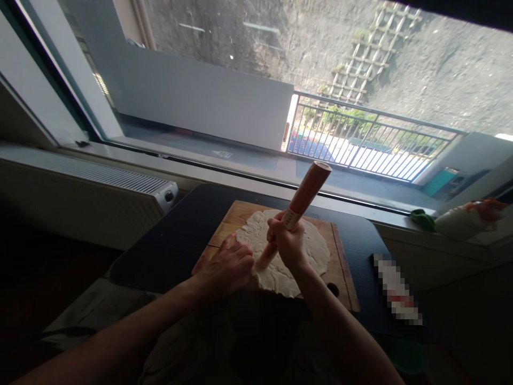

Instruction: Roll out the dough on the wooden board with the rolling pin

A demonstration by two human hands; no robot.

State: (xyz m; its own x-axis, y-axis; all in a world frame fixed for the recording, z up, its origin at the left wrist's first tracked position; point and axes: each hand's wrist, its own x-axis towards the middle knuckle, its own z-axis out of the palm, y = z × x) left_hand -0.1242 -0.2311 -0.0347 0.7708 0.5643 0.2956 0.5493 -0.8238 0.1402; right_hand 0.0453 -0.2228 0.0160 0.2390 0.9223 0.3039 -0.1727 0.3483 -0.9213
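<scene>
On a board (232,218), flat dough (315,254)
The right hand (289,239) grips a rolling pin (308,190); the left hand (230,263), grip unclear, is at the dough's left.

"What's the surface?"
"A black table (168,240), round-cornered."
"And directly on it?"
"A wooden cutting board (224,222) beneath the left hand (232,259) and right hand (290,240); well right of them, a flat object (397,289), pixelated."
</scene>
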